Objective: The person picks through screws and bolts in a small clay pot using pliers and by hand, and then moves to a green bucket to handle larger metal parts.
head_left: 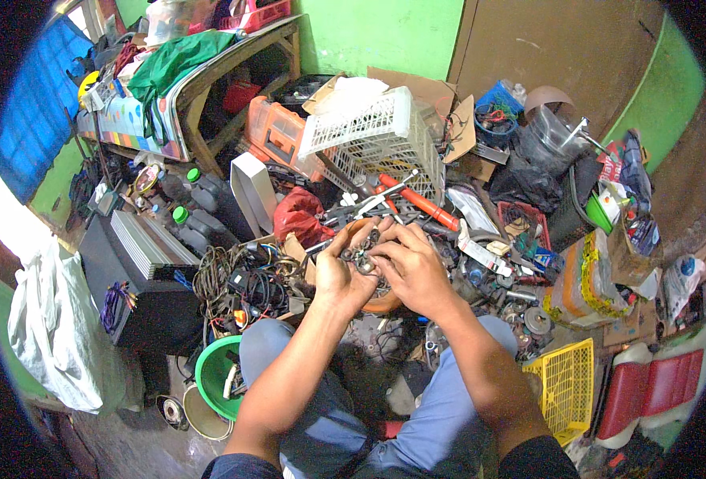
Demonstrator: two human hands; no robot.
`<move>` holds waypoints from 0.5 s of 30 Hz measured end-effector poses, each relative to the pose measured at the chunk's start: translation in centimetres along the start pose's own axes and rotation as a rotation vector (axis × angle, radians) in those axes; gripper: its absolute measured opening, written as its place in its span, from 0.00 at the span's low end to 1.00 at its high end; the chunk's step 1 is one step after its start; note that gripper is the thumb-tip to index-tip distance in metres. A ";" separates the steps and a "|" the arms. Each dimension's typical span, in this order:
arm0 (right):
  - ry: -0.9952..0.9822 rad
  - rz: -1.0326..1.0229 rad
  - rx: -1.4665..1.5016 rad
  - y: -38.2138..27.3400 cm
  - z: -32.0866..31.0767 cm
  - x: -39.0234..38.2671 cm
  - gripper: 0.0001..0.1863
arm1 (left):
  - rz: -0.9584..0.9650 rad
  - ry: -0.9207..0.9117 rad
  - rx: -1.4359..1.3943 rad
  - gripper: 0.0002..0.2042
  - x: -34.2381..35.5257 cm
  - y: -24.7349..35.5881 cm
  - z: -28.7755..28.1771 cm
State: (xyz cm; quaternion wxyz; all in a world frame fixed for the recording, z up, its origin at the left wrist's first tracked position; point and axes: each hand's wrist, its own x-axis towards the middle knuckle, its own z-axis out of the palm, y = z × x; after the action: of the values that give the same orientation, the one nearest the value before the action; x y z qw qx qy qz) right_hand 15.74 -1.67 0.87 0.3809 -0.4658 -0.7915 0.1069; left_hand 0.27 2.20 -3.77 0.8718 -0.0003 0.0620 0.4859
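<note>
My left hand (339, 275) is cupped palm up, its fingers curled around several small metal parts (362, 260), silvery and greasy, one of them ring-shaped. From the right, my right hand (414, 267) reaches over with bent fingers, thumb and fingertips pinched on a small metal part at the edge of that palm. What exactly the parts are is too small to tell. Directly beneath both hands sits an orange bowl (385, 303), mostly covered by them, with more metal pieces inside.
Tangled cables (237, 279) lie to the left, above a green basin (215, 375). Beyond my hands are an orange tube (419, 203), a red plastic bag (299, 217) and a white crate (369, 132). At the right stand a taped box (581, 279) and a yellow crate (565, 387).
</note>
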 end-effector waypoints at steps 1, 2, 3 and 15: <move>-0.002 0.014 -0.003 -0.1 0.0 0.1 0.10 | -0.007 -0.009 0.002 0.24 0.0 -0.1 -0.2; -0.004 0.026 -0.004 -0.1 0.0 0.1 0.11 | -0.013 -0.019 0.006 0.24 0.1 -0.1 -0.3; 0.002 0.036 0.005 -0.1 0.1 0.2 0.11 | -0.019 -0.028 0.009 0.24 0.1 -0.2 -0.4; -0.006 0.037 0.011 0.1 0.2 0.1 0.11 | 0.036 0.055 0.149 0.25 0.1 -0.6 0.2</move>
State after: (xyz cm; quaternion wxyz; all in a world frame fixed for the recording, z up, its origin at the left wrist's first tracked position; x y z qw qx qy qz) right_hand 15.66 -1.49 0.69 0.3791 -0.4779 -0.7834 0.1195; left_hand 0.81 1.99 -3.59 0.8586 0.0521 0.1219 0.4952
